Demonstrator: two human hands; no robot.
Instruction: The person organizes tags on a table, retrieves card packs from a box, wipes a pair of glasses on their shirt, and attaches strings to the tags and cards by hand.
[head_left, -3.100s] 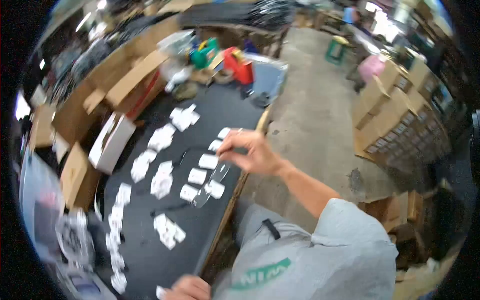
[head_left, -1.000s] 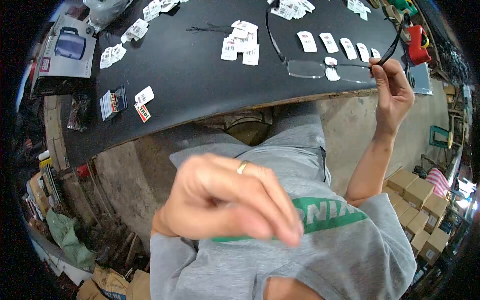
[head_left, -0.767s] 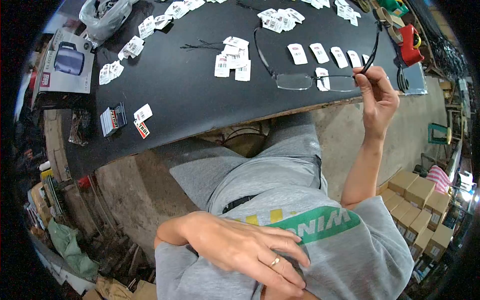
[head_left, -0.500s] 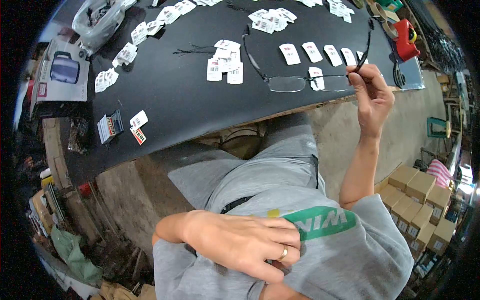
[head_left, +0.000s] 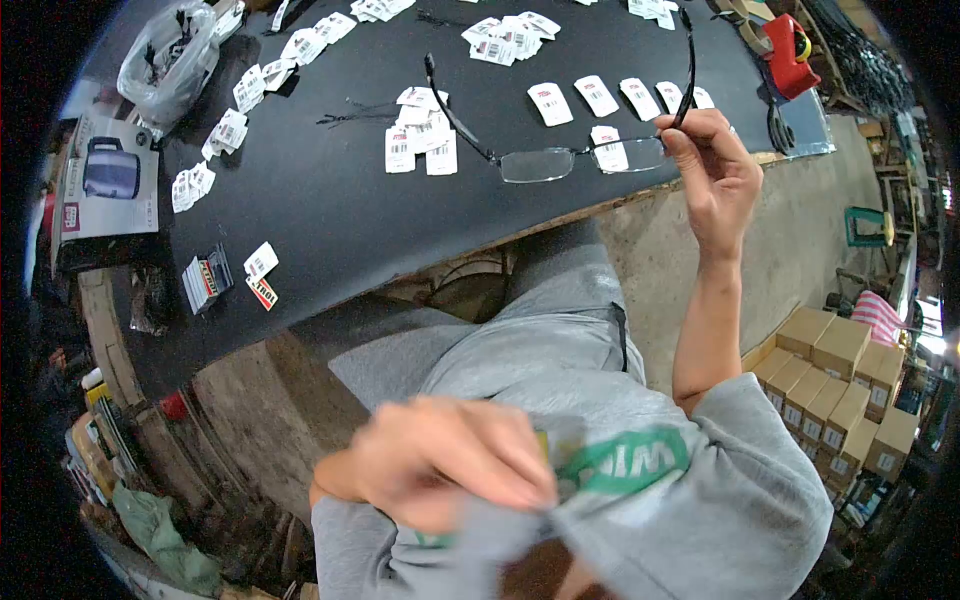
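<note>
My right hand (head_left: 712, 165) pinches a pair of glasses (head_left: 537, 165) near the hinge, its thumb and fingers closed there. The glasses hang over the table edge with both dark temples spread open. Blurred by motion, my left hand (head_left: 455, 460) is closed on the grey shirt (head_left: 740, 490) at the chest and lifts a fold of its cloth. Beyond the glasses, several white labels (head_left: 549, 104) lie in a row. A group of white labels (head_left: 427, 140) sits to their left on the black table (head_left: 330, 225).
At the table's left are a stack of cards (head_left: 205, 281), a printed box (head_left: 108, 178) and a plastic bag (head_left: 170, 65). A red tape dispenser (head_left: 790, 60) and scissors (head_left: 779, 128) lie at the right. Cartons (head_left: 840, 345) are stacked on the floor at the right.
My left hand has gone from resting on the chest to gripping and lifting the shirt cloth. My right hand and the glasses have shifted slightly left in view, still together.
</note>
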